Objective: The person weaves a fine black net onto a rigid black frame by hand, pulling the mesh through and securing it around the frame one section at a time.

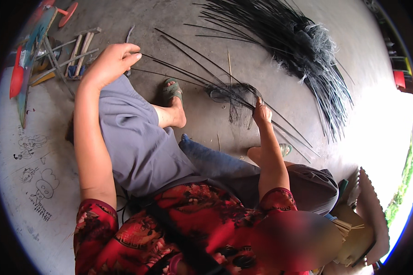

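Observation:
My left hand (116,64) is raised over my left knee, thumb and fingers pinched at the end of a thin dark rod (170,67). Several such long rods stretch across to my right hand (262,113), whose fingers are closed around them. A tangle of fine black netting (236,95) hangs about the rods beside my right hand, above the floor. Where exactly the netting is joined to the rods I cannot make out. Some rods stick out past my right hand toward the lower right.
A big pile of long black rods (261,27) with tangled grey fibres (314,39) lies on the concrete floor (147,18) at the far right. Wooden frames (80,52) and a red-edged board stand at the left by a wall with drawings (43,183). A blue cloth (215,160) lies between my legs.

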`<state>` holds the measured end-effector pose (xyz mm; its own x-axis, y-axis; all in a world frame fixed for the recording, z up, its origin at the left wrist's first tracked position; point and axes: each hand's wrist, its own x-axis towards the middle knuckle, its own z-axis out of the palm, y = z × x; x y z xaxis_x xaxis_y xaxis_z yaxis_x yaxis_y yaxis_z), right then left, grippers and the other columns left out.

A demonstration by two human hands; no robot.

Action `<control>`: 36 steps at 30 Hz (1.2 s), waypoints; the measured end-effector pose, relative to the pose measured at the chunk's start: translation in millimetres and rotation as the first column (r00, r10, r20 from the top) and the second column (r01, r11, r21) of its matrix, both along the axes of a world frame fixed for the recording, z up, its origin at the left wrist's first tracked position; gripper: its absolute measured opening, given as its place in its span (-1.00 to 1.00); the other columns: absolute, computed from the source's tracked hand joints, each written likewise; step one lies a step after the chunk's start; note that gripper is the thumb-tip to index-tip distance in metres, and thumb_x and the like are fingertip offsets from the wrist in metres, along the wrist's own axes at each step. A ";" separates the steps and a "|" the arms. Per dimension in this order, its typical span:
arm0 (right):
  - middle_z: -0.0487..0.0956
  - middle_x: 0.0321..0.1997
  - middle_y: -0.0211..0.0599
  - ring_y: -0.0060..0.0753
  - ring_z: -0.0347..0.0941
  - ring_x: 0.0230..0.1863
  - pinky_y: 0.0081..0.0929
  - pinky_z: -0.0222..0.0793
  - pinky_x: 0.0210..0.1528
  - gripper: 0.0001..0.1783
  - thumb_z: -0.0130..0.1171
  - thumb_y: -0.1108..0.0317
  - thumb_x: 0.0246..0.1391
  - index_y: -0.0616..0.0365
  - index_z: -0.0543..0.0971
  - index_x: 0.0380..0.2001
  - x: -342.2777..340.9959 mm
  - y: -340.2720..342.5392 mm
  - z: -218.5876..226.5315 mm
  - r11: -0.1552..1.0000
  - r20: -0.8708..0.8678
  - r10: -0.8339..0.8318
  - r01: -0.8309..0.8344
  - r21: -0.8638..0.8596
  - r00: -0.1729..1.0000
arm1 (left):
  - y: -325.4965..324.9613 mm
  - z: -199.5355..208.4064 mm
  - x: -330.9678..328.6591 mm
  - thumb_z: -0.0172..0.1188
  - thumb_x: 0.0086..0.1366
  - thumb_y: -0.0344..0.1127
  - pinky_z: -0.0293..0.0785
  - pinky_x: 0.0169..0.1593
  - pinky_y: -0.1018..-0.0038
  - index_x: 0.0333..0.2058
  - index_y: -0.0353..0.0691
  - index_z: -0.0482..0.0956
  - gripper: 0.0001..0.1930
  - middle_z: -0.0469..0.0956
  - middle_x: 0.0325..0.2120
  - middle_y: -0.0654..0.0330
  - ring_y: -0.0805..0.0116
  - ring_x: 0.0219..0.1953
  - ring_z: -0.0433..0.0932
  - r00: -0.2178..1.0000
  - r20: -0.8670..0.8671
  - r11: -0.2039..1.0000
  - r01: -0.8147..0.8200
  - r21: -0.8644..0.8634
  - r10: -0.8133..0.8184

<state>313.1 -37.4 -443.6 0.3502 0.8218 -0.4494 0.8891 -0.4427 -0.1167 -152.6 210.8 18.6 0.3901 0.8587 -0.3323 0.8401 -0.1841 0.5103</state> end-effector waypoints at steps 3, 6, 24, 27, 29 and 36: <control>0.72 0.07 0.13 0.19 0.73 0.05 0.08 0.65 0.08 -0.52 -0.02 0.38 0.43 0.14 0.50 0.36 7.0 22.6 -21.1 0.996 -0.018 -0.074 0.075 0.056 0.997 | 8.4 2.8 16.7 0.29 0.56 -0.21 0.60 -0.10 0.43 0.27 -0.41 0.61 -0.54 0.76 -0.20 0.14 0.46 -0.26 0.64 0.999 -0.050 1.000 0.023 0.008 -0.022; 0.61 0.18 0.08 0.19 0.65 0.16 0.01 0.63 0.13 -0.61 0.05 0.39 0.41 0.11 0.59 0.23 30.7 45.1 -43.0 0.978 0.040 -0.083 0.074 0.193 0.996 | 19.5 7.2 41.8 0.29 0.57 -0.26 0.58 -0.11 0.44 0.26 -0.38 0.62 -0.59 0.74 -0.25 0.16 0.47 -0.26 0.62 0.996 -0.045 0.997 0.079 0.013 -0.079; 0.73 0.01 0.06 0.16 0.69 0.05 0.06 0.61 0.08 -0.71 0.19 0.34 0.33 0.01 0.66 0.08 37.9 146.4 83.6 0.920 -0.295 0.147 -0.021 0.391 0.944 | 1.3 64.6 94.9 0.22 0.57 -0.08 0.67 -0.16 0.04 0.03 -0.30 0.63 -0.65 0.73 -0.39 -0.09 -0.11 -0.26 0.77 0.914 -0.125 0.922 0.386 -0.027 -0.386; 0.74 0.02 0.04 0.12 0.69 0.04 0.02 0.61 0.08 -0.69 0.23 0.36 0.32 0.03 0.66 0.10 17.8 164.5 175.9 0.910 -0.309 0.218 -0.079 0.408 0.926 | -21.2 63.4 80.7 0.32 0.51 -0.15 0.66 -0.26 0.06 -0.25 -0.27 0.60 -0.72 0.60 -0.55 -0.01 -0.08 -0.42 0.74 0.893 0.047 0.883 0.432 0.183 -0.447; 0.74 0.02 0.03 0.10 0.69 0.03 0.00 0.61 0.08 -0.67 0.25 0.38 0.31 0.04 0.66 0.12 -7.7 169.9 230.3 0.908 -0.328 0.273 -0.130 0.398 0.904 | -29.2 64.1 70.6 0.32 0.52 -0.13 0.68 -0.22 0.06 -0.26 -0.29 0.61 -0.69 0.62 -0.52 -0.04 -0.08 -0.39 0.74 0.898 0.089 0.887 0.405 0.222 -0.432; 0.74 0.04 -0.02 0.01 0.70 0.01 -0.08 0.61 0.08 -0.59 0.34 0.43 0.26 0.08 0.66 0.17 -82.6 146.0 351.9 0.939 -0.406 0.329 -0.250 0.236 0.853 | 84.2 -75.6 -28.3 0.30 0.52 0.11 0.66 0.25 0.21 0.30 -0.33 0.58 -0.35 0.72 0.16 -0.17 -0.01 0.15 0.76 0.915 0.306 0.963 -0.269 -0.022 0.263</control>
